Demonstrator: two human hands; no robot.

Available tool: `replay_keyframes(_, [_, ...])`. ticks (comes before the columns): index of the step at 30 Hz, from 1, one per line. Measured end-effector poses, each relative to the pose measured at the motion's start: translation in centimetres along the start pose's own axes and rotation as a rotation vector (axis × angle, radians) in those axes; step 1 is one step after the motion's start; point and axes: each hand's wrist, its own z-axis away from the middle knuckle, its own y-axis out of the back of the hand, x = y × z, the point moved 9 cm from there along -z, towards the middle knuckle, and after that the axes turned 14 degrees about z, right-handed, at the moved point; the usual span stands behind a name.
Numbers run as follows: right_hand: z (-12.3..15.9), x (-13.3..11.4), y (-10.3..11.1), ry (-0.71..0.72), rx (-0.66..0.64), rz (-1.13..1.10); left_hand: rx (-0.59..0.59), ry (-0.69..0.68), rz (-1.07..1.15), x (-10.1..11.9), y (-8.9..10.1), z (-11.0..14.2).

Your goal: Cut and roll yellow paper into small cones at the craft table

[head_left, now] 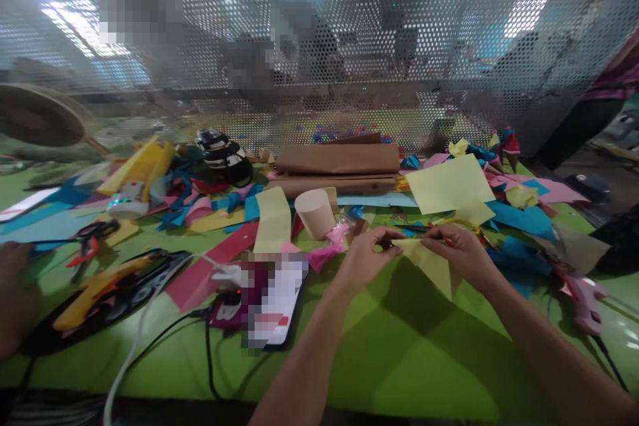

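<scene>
A piece of yellow paper (pixel 433 267) hangs between my two hands, just above the green table. Its top edge is pinched on the left by my left hand (pixel 372 253), thumb and fingers closed. On the other side my right hand (pixel 462 254) grips the same edge near a fold. Lower down, the paper spreads out into a pointed flap and throws a shadow on the table. Close to my left hand lie a pink paper piece (pixel 327 249) and a cream paper cylinder (pixel 315 213). Behind my right hand rests a larger pale yellow sheet (pixel 450 183).
A phone (pixel 282 303) lies beside a purple power strip (pixel 234 303) with cables. A pink glue gun (pixel 582 299) is at right. Left are a yellow glue gun (pixel 100 289), red-handled scissors (pixel 90 246) and another person's hand (pixel 14 293). Folded brown paper (pixel 337 163) stands before a perforated metal screen (pixel 359 60).
</scene>
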Motion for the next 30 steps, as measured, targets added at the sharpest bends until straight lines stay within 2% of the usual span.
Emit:
replay_keyframes(9, [0.1, 0.3, -0.5, -0.067, -0.071, -0.132, -0.073, -0.004, 0.133, -0.2, -0.4, 0.2])
replay_keyframes(19, [0.1, 0.3, -0.9, -0.080, -0.091, -0.143, -0.016, -0.026, 0.038, 0.5, 0.0, 0.2])
replay_keyframes(25, [0.1, -0.2, -0.7, 0.032, -0.010, -0.014, 0.099, -0.091, 0.019, 0.3, 0.6, 0.1])
replay_keyframes(30, [0.8, -2.5, -0.4, 0.184, 0.091, 0.066, 0.112, -0.118, -0.035, 0.0, -0.2, 0.3])
